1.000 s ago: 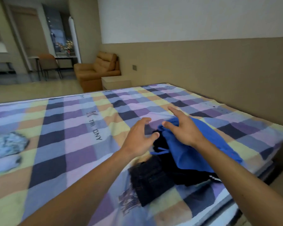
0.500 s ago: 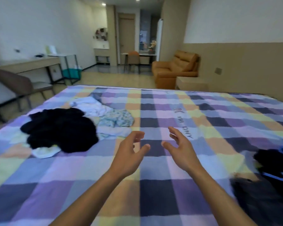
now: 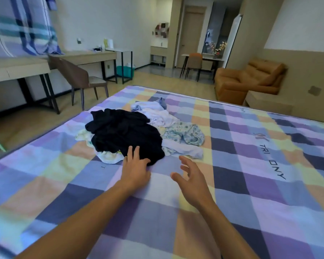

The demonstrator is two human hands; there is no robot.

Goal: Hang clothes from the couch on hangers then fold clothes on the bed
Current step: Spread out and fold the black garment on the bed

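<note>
Clothes (image 3: 148,131) lie in one loose pile on the bed (image 3: 251,193), which has a checked sheet in purple, blue, yellow and peach. A black garment (image 3: 120,128) is the biggest piece and lies on top of the pile. Just right of the black garment is a light floral garment (image 3: 185,135), touching it. Behind the black garment, on its right side, a white garment (image 3: 157,114) is crumpled. Under the near left edge of the black garment a pale cloth (image 3: 108,157) with yellow marks shows.

The left grip (image 3: 136,171) is at the near edge of the black garment. Its fingers (image 3: 134,153) are straight and close together, and their tips rest on the black cloth, while the palm is over the sheet. It does not pinch anything. The right grip (image 3: 193,182) is near the black garment, to the right of it and closer to the camera, over bare sheet. Its fingers are spread and a little curved, and it holds nothing.

Far behind the black garment to the right, well apart from it, an orange couch (image 3: 251,81) stands by the wall. Behind the black garment to the left, a brown chair (image 3: 79,75) stands at a long counter (image 3: 86,57).
</note>
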